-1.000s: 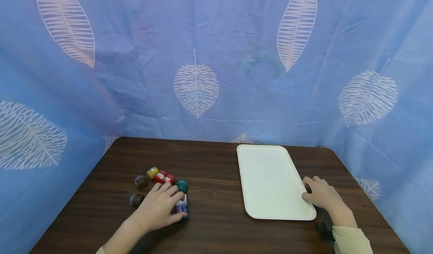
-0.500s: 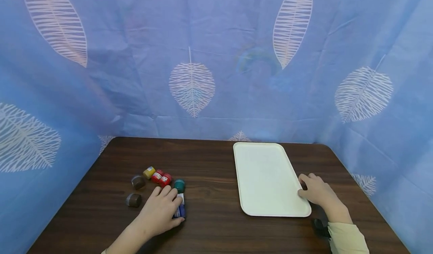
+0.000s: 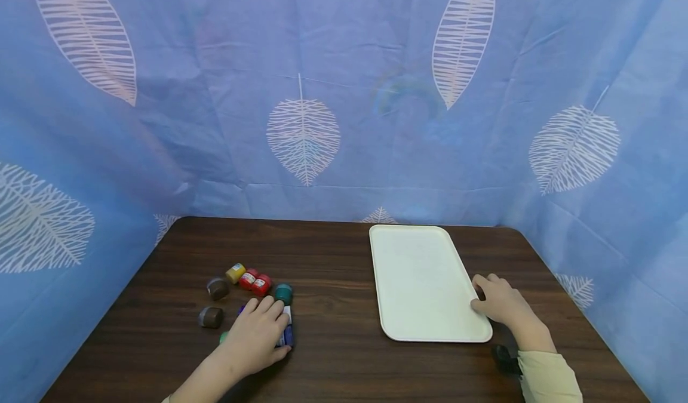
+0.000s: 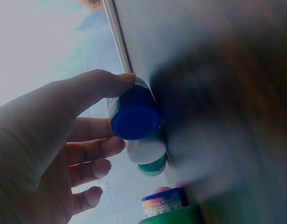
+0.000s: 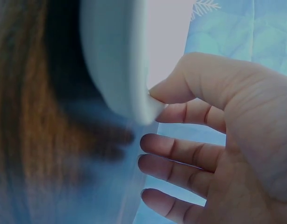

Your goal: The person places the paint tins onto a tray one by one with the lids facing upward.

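Observation:
My left hand [image 3: 255, 337] pinches a small blue jar [image 4: 135, 119] lying on the table, its thumb on one side and index finger on the other. Just beyond are a white jar or lid [image 4: 146, 151] and a teal-green jar [image 3: 283, 294]. A green lid [image 3: 223, 337] peeks out beside the left wrist; the hand hides most of it. On the right, a white rectangular tray [image 3: 430, 289] lies flat. My right hand [image 3: 502, 304] holds its near right edge, with the thumb on the rim [image 5: 150, 105] and the index finger behind; the other fingers are loosely bent.
Left of centre lie two red jars [image 3: 255, 282], a yellow jar [image 3: 235, 273] and two dark brown jars [image 3: 211, 317]. A black object [image 3: 505, 360] sits at the right wrist. Blue leaf-print cloth [image 3: 344, 152] hangs around the dark wooden table [image 3: 333, 260].
My left hand has shifted slightly nearer and rightward, uncovering the green lid and a bit of blue behind it. The head view has turned slightly. The right hand stays on the tray edge.

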`<state>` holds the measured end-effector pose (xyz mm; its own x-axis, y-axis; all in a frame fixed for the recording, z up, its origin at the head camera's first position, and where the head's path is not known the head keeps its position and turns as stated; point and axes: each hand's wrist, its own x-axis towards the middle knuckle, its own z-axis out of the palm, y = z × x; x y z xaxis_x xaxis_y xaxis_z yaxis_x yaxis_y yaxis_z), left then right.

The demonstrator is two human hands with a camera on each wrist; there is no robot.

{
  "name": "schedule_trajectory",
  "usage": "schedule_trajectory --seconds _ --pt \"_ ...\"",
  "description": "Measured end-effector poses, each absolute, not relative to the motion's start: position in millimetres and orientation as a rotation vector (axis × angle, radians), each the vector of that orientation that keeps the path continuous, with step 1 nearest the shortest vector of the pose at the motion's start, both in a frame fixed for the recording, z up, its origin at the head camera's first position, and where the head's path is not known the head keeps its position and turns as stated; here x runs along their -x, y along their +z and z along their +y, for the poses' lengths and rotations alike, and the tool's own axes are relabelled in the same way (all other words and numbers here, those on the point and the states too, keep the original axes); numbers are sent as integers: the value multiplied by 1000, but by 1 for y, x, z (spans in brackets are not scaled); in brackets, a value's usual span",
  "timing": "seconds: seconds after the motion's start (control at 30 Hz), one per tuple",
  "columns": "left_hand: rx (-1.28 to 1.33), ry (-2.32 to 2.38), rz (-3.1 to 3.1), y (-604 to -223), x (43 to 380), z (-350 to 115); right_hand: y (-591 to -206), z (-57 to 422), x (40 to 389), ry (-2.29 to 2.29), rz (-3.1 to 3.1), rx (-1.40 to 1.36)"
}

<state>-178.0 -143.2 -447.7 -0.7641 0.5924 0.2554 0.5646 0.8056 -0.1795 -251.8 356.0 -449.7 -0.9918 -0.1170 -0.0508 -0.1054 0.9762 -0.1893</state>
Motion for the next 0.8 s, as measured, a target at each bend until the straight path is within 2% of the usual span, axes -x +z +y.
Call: schedule_trajectory --seconds 0.8 --pt "878 -39 -2577 -426 206 -109 -451 354 252 -284 3065 161"
